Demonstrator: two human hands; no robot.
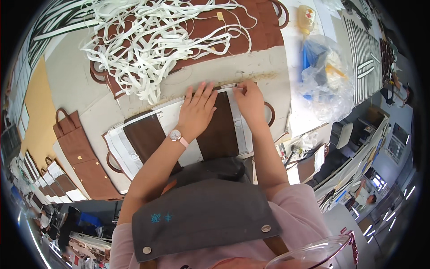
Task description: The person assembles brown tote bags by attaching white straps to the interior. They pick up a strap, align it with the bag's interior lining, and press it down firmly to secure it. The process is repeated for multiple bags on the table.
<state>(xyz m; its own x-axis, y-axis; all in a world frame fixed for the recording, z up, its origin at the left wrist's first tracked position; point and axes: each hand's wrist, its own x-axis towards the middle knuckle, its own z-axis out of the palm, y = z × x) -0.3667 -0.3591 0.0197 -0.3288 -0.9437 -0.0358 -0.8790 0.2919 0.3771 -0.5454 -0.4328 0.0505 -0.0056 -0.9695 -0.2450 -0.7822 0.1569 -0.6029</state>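
A flat bag panel lies in front of me, with dark brown bands (218,127), white sections (191,153) and brown handles at its two ends. My left hand (197,112) rests palm down on it, fingers stretched toward the far edge; a watch is on that wrist. At the far right corner, my right hand (249,101) has its fingers curled and pinched at the panel's edge. What lies between those fingertips is hidden. A narrow white strip (168,104) runs along the far edge between the panel's left end and my hands.
Beyond the panel, tangled white strips (148,45) cover brown bag pieces (264,27). A brown bag (85,152) lies to the left. On the right are a clear plastic bag (329,96), a yellowish bottle (306,19) and striped strips (363,58). Other people work farther off.
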